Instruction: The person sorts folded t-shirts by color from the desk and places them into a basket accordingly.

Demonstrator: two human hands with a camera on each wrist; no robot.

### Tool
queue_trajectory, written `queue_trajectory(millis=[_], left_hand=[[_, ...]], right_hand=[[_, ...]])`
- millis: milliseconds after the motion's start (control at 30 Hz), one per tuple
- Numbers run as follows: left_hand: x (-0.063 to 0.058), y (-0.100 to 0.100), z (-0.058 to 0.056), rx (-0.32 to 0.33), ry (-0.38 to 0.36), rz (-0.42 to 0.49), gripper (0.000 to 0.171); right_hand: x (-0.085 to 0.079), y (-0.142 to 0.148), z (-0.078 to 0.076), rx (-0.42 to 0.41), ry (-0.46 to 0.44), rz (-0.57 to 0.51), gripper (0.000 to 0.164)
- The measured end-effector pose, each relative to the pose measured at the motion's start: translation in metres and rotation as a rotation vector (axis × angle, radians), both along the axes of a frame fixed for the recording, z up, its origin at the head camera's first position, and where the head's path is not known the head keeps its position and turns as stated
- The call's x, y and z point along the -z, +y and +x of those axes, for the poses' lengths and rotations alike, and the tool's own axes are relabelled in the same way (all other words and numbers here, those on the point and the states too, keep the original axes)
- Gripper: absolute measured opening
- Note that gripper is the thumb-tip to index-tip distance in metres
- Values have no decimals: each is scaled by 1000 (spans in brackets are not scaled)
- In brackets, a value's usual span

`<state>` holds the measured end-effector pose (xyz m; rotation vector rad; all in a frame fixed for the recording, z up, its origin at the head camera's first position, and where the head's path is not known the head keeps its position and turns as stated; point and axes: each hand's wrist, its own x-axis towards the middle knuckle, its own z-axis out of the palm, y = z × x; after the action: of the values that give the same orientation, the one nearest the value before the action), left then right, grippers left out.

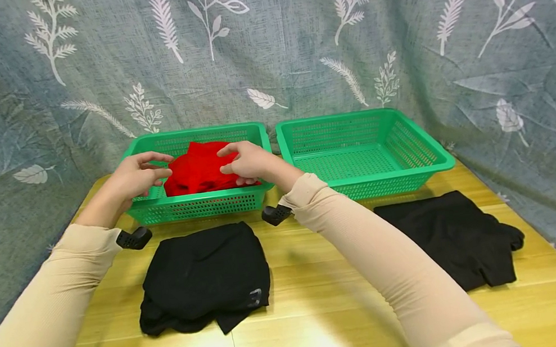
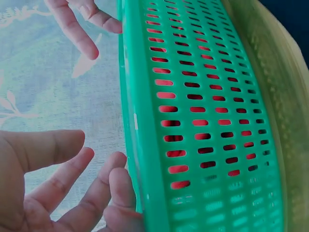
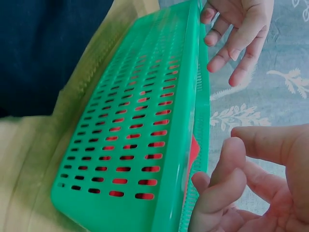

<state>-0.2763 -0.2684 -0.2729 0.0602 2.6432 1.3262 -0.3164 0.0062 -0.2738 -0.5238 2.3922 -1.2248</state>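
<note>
A red cloth (image 1: 195, 168) lies crumpled inside the left green basket (image 1: 197, 207). Over the left part of that basket hovers my left hand (image 1: 137, 178), its fingers spread and loosely bent, holding nothing. My right hand (image 1: 248, 162) is above the basket's right part, fingers relaxed, also with nothing in its grasp. In the right wrist view, a red corner of the cloth (image 3: 194, 151) shows just past the rim, apart from the right thumb and forefinger. The left wrist view shows red through the slots of the basket wall (image 2: 203, 96); the rest of the cloth is hidden there.
A second green basket (image 1: 356, 188) stands to the right, with no cloth visible in it. One folded black garment (image 1: 207, 274) lies in front of the left basket, another black garment (image 1: 460, 239) at the right. Behind the wooden table (image 1: 275, 338) hangs a patterned grey-blue curtain (image 1: 289, 42).
</note>
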Motion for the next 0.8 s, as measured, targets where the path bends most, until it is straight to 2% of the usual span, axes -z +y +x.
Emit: queue_trajectory(millis=[200,400,633,800], left_hand=[[-1,-1,13,19,8,40,50],[-3,5,31,54,23,87,45],[2,20,52,133,29,71,47],[6,19,70,155,27,73,48]], right_hand=[[-2,2,12,-60,12,-17,52],[0,2,23,-109,45,-16,49],[3,11,36,-131,71,-1,51],[3,17,45,-167,92,-10,51]])
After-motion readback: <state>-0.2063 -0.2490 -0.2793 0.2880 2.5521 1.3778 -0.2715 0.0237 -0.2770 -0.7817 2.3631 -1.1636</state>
